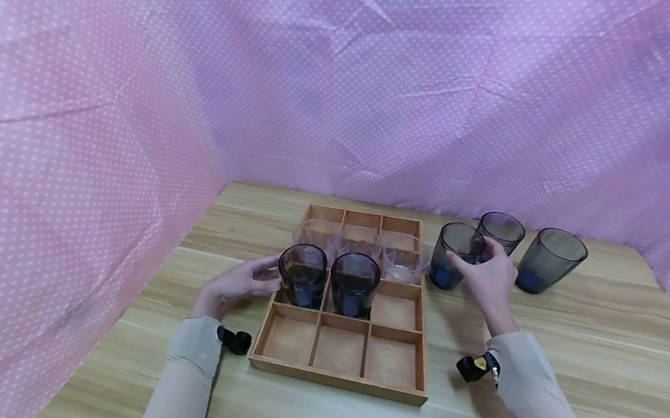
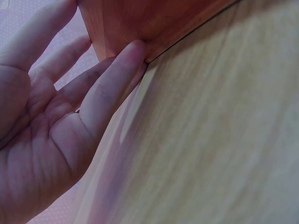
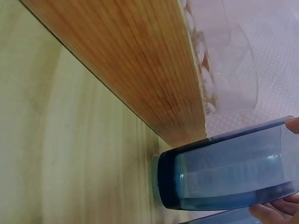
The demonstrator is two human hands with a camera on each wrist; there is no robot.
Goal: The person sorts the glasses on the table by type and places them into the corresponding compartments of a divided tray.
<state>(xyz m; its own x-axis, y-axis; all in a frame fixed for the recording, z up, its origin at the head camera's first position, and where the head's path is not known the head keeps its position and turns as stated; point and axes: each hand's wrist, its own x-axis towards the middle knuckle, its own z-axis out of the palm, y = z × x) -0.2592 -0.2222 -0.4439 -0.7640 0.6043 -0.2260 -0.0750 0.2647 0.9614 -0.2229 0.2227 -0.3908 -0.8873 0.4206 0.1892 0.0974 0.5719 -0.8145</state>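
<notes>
My right hand [image 1: 491, 278] holds a dark tinted drinking glass [image 1: 448, 267] near its rim, thumb on one side and fingers on the other. The glass stands upright beside the tray's right wall; in the right wrist view the same glass [image 3: 229, 168] has its base at or close to the tabletop. My left hand [image 1: 246, 278] rests at the left side of the wooden compartment tray [image 1: 337, 380], its extended fingers [image 2: 107, 88] touching the outer wall. Two dark glasses, one on the left [image 1: 302, 278] and one in the middle [image 1: 353, 287], stand in one row of the tray.
Three clear glasses, including the right one [image 1: 403, 265], stand in the row behind the dark pair. Two more dark glasses [image 1: 503, 228] [image 1: 548, 264] stand on the wooden table [image 1: 574, 346] to the right. A pink dotted cloth [image 1: 384, 104] hangs behind and at the sides.
</notes>
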